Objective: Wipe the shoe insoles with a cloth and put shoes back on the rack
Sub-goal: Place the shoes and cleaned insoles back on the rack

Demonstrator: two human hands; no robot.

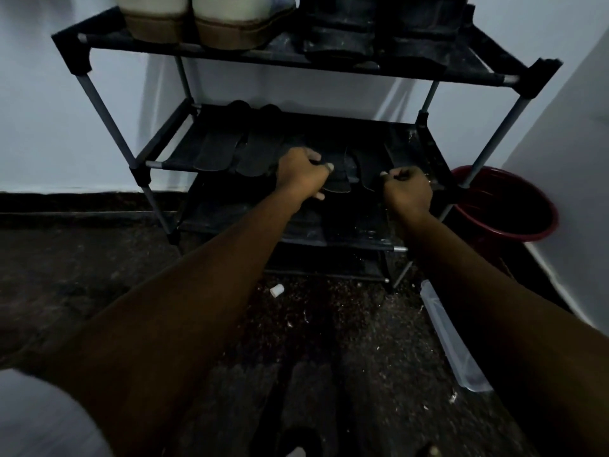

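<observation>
Though dimly lit, flat dark sandals (338, 182) on rack (155, 164).

Both arms reach to the middle shelf of the rack (102, 108); left hand (303, 173) grips a dark shoe (337, 181); right hand (408, 189) pinches a second dark shoe (369, 173); another dark pair (227, 153) sits left; beige shoes (194, 18) on top; red bucket (524, 239) right of the rack.

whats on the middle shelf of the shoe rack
On the middle shelf a dark flat pair lies at the left. The left hand and right hand each grip one of a second dark pair, covering parts of it; the dimness hides details.
</observation>
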